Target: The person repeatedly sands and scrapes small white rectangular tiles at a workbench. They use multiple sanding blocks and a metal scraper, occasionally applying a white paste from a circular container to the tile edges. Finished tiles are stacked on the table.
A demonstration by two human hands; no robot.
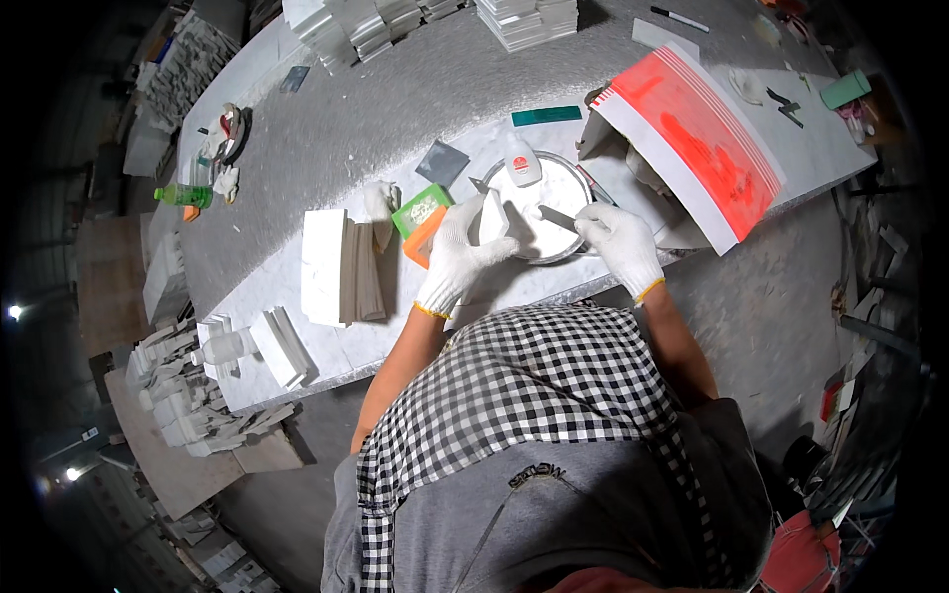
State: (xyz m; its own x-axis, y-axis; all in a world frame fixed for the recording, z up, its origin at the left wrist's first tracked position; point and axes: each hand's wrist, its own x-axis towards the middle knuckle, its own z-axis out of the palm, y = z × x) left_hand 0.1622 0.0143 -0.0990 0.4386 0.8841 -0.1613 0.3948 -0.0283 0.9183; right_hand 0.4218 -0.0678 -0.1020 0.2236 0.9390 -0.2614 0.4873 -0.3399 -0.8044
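Tub [568, 163], white-filled, lies between both hands. At its left edge, the left grip [463, 252] pinches a white slab [491, 219]; at its right, the right grip [621, 242] pinches a dark blade [561, 218] over it, presumably so drips fall inside.
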